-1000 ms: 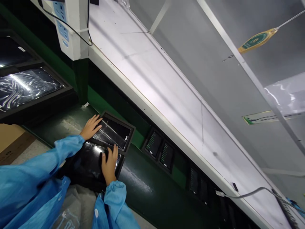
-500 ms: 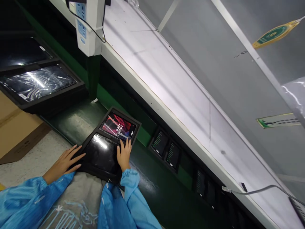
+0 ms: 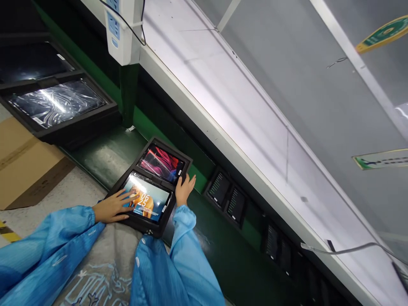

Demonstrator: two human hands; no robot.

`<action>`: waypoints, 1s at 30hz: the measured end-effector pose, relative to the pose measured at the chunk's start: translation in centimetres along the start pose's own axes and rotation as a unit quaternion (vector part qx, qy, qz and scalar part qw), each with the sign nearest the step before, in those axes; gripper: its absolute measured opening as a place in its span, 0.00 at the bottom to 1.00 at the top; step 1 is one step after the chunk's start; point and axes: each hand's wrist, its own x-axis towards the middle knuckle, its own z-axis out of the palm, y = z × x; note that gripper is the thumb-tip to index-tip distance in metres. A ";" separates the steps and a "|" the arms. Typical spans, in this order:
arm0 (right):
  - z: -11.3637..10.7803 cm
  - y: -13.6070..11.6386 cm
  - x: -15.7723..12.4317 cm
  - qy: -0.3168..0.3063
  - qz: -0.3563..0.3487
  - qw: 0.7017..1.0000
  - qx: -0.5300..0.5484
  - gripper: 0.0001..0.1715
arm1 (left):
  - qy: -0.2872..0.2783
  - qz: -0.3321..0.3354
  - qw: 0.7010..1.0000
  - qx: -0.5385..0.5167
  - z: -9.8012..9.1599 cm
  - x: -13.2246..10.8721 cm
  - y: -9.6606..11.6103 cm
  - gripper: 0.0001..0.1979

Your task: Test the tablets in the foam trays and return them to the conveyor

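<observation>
A black foam tray [image 3: 129, 176] lies on the dark green bench and holds two tablets. The far tablet [image 3: 161, 163] shows a red and black picture. The near tablet [image 3: 149, 206] is lit with an orange and blue lock screen and clock digits. My left hand [image 3: 113, 206] lies on the near tablet's left edge, fingers stretched out and touching the screen. My right hand [image 3: 184, 190] holds the tray's right edge beside the far tablet, fingers curled round the rim. Both arms wear blue sleeves.
Another black tray [image 3: 76, 123] with plastic-wrapped screens sits at upper left, cardboard [image 3: 28, 165] below it. A white power strip [image 3: 123, 29] hangs from the white shelf [image 3: 223, 110]. More lit devices [image 3: 226, 193] stand along the green bench to the right.
The near tablet's screen has lit up and the far one lost its clock digits. My left hand moved from the bench onto the near tablet; my right hand shifted to the tray's right edge.
</observation>
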 end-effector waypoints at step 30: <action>4.7 -12.4 -4.3 -0.171 -0.161 0.972 -0.001 0.28 | 0.110 -0.341 0.879 -0.314 2.9 -2.9 -1.9 0.46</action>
